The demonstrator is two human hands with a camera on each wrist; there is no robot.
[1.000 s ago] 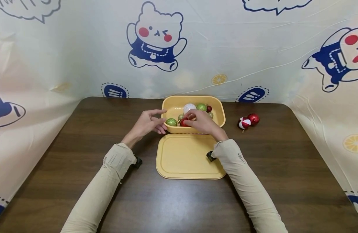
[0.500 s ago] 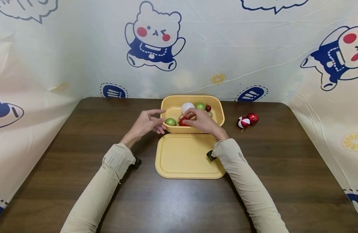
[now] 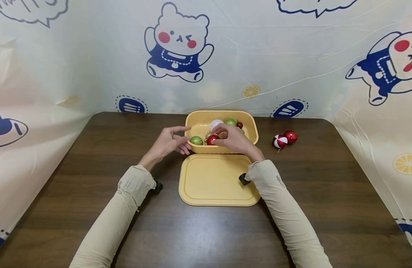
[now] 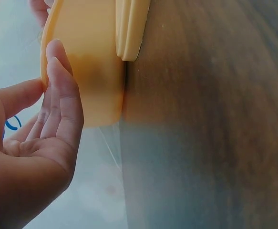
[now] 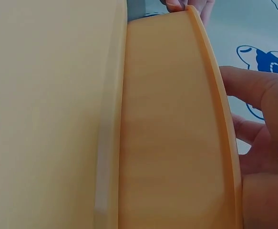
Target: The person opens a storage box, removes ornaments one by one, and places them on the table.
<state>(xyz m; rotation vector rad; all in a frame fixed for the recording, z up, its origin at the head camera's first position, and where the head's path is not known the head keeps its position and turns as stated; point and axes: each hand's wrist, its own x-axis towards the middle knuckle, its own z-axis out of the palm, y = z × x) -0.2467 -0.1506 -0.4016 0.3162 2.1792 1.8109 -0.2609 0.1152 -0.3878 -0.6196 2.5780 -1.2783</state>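
Observation:
A yellow box stands at the back of the table with several glitter balls inside. My left hand holds its left end: the left wrist view has the thumb at the rim and the fingers along the outer wall. My right hand reaches over the front wall into the box, thumb and forefinger apart beside a shiny red ball. Near the ball are a green ball, a white ball and another green ball. The hand partly covers some small gold balls.
A yellow lid lies flat right in front of the box, under my right wrist. On the table to the right sit a red-and-white ball and a red ball. A printed curtain hangs behind the table.
My right hand has shifted slightly right, away from the red ball, which now shows more fully. The left hand has stayed at the box's end.

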